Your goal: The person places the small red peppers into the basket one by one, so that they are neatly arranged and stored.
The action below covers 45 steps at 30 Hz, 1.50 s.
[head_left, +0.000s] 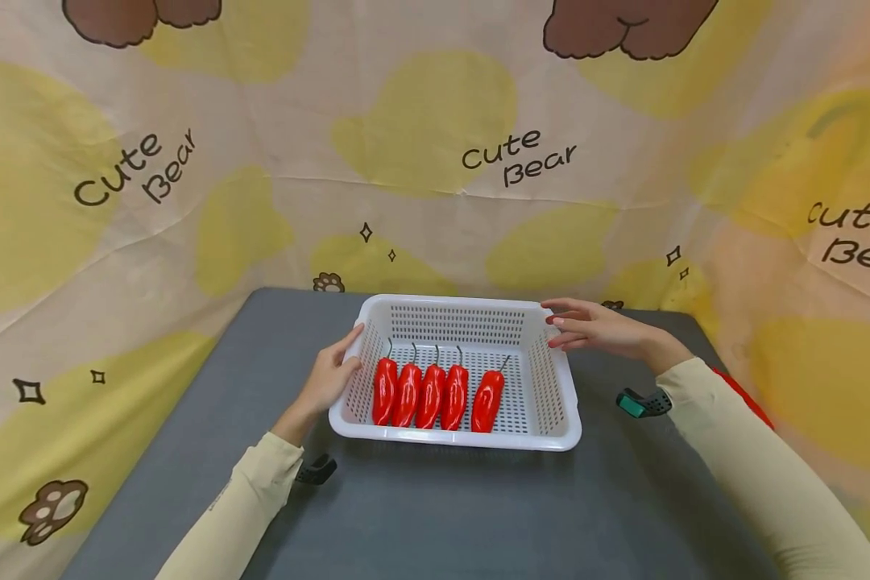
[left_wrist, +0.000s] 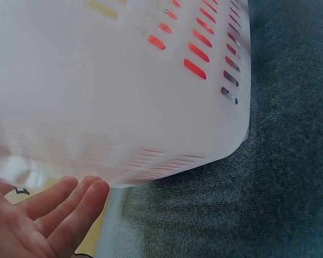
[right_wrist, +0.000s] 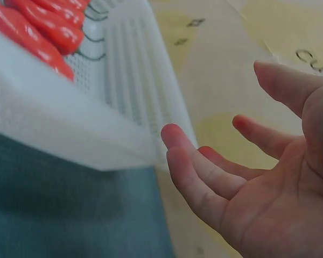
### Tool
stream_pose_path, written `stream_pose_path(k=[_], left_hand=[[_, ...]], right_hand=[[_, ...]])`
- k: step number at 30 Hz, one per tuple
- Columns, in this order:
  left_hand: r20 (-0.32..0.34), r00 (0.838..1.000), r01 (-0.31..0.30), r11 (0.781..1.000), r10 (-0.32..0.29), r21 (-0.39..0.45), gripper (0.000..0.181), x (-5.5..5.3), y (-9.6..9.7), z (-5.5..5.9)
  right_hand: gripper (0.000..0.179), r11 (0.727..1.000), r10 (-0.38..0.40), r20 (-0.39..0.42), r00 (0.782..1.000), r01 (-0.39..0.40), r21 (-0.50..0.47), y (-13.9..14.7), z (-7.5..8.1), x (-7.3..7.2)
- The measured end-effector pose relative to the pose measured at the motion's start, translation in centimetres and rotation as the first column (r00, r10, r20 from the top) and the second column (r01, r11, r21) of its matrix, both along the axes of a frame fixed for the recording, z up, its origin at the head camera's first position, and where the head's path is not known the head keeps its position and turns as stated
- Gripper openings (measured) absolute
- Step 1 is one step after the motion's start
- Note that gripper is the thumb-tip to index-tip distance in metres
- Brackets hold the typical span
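A white plastic basket [head_left: 471, 441] with slotted walls sits on the grey table. Several glossy red chili peppers [head_left: 431, 395] stand in a row inside it, green stems toward the back; the rightmost one [head_left: 488, 400] leans a little apart from the rest. My left hand [head_left: 329, 374] holds the basket's left rim, thumb at the top and fingers [left_wrist: 78, 215] along the outer wall. At the far right corner, my right hand [head_left: 600, 329] has its fingers spread and relaxed, fingertips close to the rim. Whether they touch it I cannot tell. Nothing is in that hand.
The grey table [head_left: 435, 515] extends around the basket. Behind it hangs a cloth backdrop [head_left: 420, 121] printed with bears and lettering. Dark straps hang at both wrists. A red object [head_left: 745, 396] is partly hidden behind the right forearm.
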<state>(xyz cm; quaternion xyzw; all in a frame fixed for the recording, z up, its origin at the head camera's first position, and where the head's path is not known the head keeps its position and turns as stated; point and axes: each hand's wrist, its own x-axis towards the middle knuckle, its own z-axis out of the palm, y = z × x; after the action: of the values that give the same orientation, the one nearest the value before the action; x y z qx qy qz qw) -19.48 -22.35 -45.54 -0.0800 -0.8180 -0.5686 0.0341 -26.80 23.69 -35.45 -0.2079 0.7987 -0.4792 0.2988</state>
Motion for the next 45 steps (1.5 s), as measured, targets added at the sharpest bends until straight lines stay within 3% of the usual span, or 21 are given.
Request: stream_pose_path(k=[8, 17, 27, 37, 45], left_hand=[[-0.024, 1.000, -0.016, 1.000, 0.016, -0.002, 0.063, -0.1, -0.2, 0.1], [-0.019, 1.000, -0.011, 1.000, 0.011, -0.003, 0.062, -0.2, -0.1, -0.2], [-0.041, 0.999, -0.034, 0.999, 0.034, -0.014, 0.062, -0.2, -0.3, -0.3], [-0.012, 0.999, -0.030, 0.999, 0.030, 0.022, 0.061, 0.1, 0.1, -0.1], [-0.024, 1.000, -0.007, 0.999, 0.008, 0.036, 0.063, -0.2, 0.2, -0.6]], right_hand=[[0.061, 0.987, -0.162, -0.064, 0.985, 0.160, -0.029, 3.9, -0.3, 0.3], [0.057, 0.966, -0.260, -0.078, 0.962, 0.259, -0.017, 8.1, -0.8, 1.0], [0.062, 0.970, -0.231, -0.105, 0.967, 0.237, 0.051, 11.6, -0.9, 1.9], [0.030, 0.953, -0.300, -0.108, 0.948, 0.304, 0.020, 14.9, -1.7, 2.3], [0.024, 0.948, -0.315, -0.097, 0.944, 0.318, 0.021, 17.7, -2.1, 3.1]])
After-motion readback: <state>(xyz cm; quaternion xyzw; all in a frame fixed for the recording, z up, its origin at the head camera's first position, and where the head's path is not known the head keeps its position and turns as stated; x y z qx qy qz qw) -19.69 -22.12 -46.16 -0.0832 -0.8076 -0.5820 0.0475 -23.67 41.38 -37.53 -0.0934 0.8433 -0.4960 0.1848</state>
